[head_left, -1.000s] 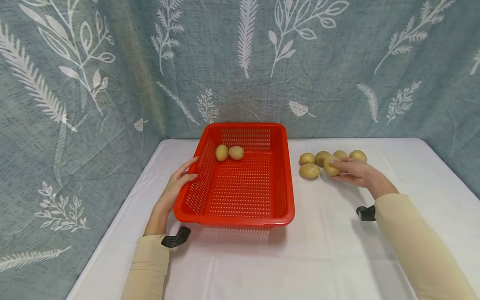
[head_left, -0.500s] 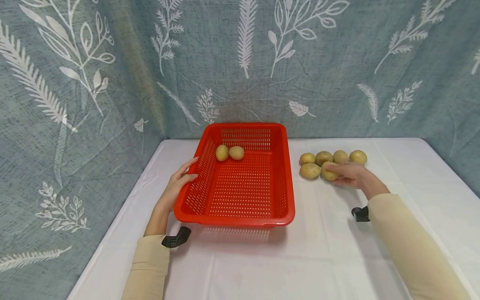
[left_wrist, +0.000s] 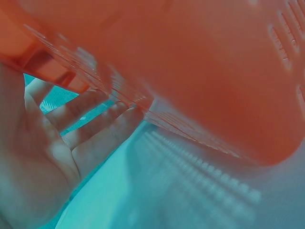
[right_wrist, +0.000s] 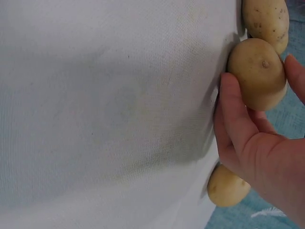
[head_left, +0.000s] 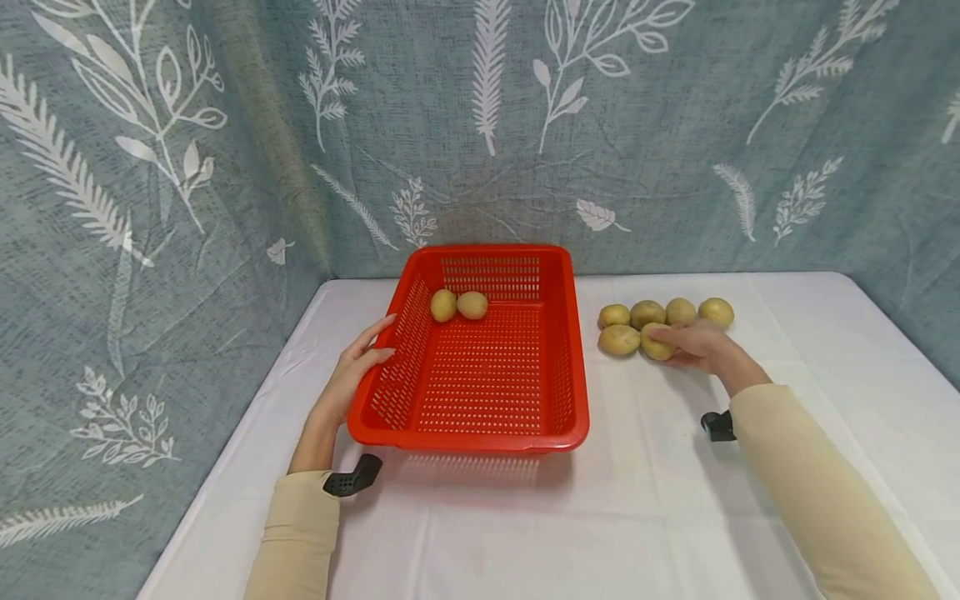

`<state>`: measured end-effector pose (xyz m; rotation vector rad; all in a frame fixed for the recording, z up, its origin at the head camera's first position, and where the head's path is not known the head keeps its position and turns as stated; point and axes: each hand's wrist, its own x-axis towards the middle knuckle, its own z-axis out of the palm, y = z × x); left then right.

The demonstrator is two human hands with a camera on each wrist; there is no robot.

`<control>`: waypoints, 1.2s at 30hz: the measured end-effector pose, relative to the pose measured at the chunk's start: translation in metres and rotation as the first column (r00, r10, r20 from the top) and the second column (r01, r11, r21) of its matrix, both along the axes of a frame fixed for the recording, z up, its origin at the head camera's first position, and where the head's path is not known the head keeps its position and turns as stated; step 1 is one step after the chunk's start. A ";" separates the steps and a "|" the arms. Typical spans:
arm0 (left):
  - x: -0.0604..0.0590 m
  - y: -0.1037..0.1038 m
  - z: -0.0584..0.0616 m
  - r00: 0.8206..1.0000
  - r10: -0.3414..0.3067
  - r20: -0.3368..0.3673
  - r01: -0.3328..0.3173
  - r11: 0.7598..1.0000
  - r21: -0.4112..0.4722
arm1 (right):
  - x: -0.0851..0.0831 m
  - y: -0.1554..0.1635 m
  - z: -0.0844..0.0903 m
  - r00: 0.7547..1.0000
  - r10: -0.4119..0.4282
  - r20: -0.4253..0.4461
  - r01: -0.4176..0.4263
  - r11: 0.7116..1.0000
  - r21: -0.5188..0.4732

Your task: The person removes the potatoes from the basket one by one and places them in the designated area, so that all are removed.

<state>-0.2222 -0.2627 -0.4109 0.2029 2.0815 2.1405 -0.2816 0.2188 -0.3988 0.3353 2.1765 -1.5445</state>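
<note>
My left hand (head_left: pixel 348 371) grips the left rim of a red plastic basket (head_left: pixel 468 442), with fingertips showing over the edge. From the left wrist view, several fingers (left_wrist: pixel 102 140) of that hand lie against the outside of the perforated wall. Two potatoes, one yellower (head_left: pixel 443 306) and one paler (head_left: pixel 472 306), rest side by side at the basket's far left. On the right, my right hand (head_left: pixel 701 343) pinches a round potato (right_wrist: pixel 257 74) between thumb and fingers, low at the tablecloth. Just left of it lies an oval potato (head_left: pixel 619 340).
Behind the held potato sits a loose row of potatoes (head_left: pixel 648 314), with one more (head_left: pixel 716 312) at the right end. A white cloth (head_left: pixel 525 533) covers the table. Blue-grey leaf-patterned curtains (head_left: pixel 450 125) stand along the back and sides.
My right hand has shifted slightly left and down with the potato, bringing it beside the oval one in the front row. The left hand and basket have stayed put.
</note>
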 end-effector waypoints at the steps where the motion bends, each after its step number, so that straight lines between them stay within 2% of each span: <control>1: 0.000 0.000 0.000 1.000 -0.001 -0.001 0.001 1.000 0.000 | 0.000 0.000 0.000 1.000 0.000 0.000 0.000 1.000 0.004; 6: 0.000 0.000 -0.001 1.000 0.003 -0.005 -0.003 1.000 -0.005 | 0.001 0.001 0.001 1.000 0.005 -0.004 -0.005 1.000 0.002; 13: 0.000 0.001 0.000 1.000 0.006 -0.006 -0.006 1.000 -0.003 | 0.003 0.007 0.001 0.998 0.055 -0.031 -0.055 0.998 0.016; 18: 0.000 0.001 0.000 1.000 0.003 -0.007 -0.003 1.000 0.001 | 0.002 0.009 -0.003 0.998 0.053 -0.044 -0.052 0.998 0.027; 29: 0.000 0.000 -0.002 1.000 0.005 -0.005 -0.005 1.000 0.029 | 0.001 0.006 0.000 1.000 0.025 -0.018 -0.025 1.000 -0.002; 36: 0.000 0.001 -0.001 1.000 0.009 -0.004 -0.009 1.000 0.016 | 0.003 0.010 0.006 0.997 0.080 0.000 -0.080 0.996 0.037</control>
